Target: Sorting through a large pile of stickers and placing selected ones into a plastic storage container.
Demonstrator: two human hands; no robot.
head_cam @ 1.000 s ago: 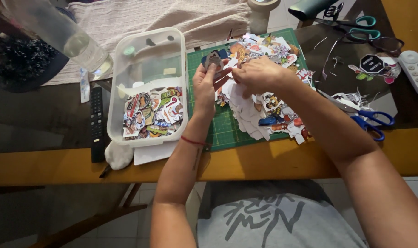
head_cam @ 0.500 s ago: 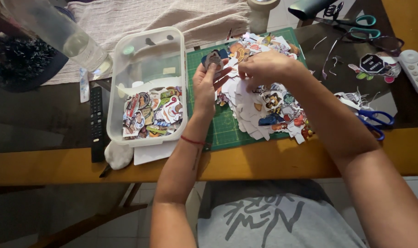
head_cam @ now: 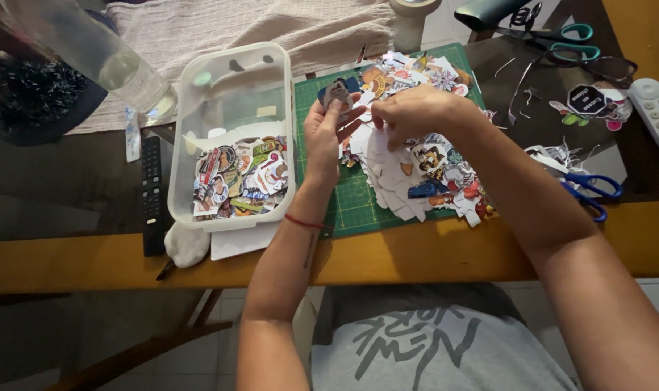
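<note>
A person sits at a wooden-edged glass surface (head_cam: 68, 253), seen from above, with both bare arms reaching forward over a green cutting mat (head_cam: 358, 203). The left hand (head_cam: 326, 137), with a thin red band at the wrist, is raised palm-inward over the mat, its fingers (head_cam: 347, 119) closed around a small round sticker cutout (head_cam: 336, 93) held upright at the fingertips. The right hand (head_cam: 413, 112) lies just right of it, knuckles up, fingers curled down and pinching at the sticker pile (head_cam: 423, 170), a loose heap of colourful and white-backed cutouts covering the right half of the mat.

Left of the mat stands a clear plastic tub (head_cam: 231, 137), its near end holding more sorted cutouts. Further left, a black remote (head_cam: 152, 192) lies flat on the surface, and a clear bottle (head_cam: 90, 54) leans at the far left. Near the right edge lie blue-handled scissors (head_cam: 594, 192); teal-handled scissors (head_cam: 561, 40) sit at the far right, with a white remote (head_cam: 655, 108) beside the edge. A roll of tape (head_cam: 410, 18) stands at the far edge, on a pale cloth (head_cam: 235, 25).
</note>
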